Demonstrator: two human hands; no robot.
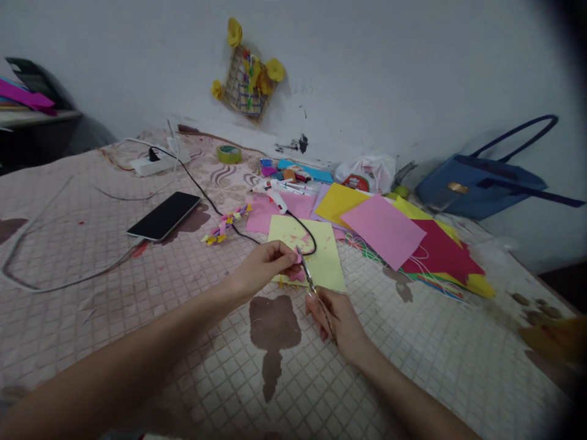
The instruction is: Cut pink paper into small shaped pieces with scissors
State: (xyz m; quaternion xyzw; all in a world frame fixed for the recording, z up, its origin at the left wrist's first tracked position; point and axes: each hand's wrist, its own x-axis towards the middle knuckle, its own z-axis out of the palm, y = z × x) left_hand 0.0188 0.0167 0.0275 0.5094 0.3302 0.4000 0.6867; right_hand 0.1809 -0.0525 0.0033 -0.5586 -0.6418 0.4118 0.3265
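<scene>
Between the thumb and fingers of my left hand point(270, 263) is a small piece of pink paper point(298, 258). My right hand point(337, 321) is closed round the handles of a pair of scissors point(308, 278), whose blades point up and left and meet the pink paper. Under both lies a pale yellow sheet point(330, 263), scattered with tiny pink scraps point(300, 238). More pink bits point(296, 276) lie just below my left fingertips. To the left rests a strip of small pink, yellow and purple paper pieces point(227, 224).
A white glue gun point(277, 198) with a black cord lies behind the yellow sheet. Coloured paper sheets point(383, 229) and white string point(362, 244) are on the right, before a blue handbag point(479, 183). A charging phone point(164, 216), power strip point(158, 163) and green tape roll point(228, 154) stand left.
</scene>
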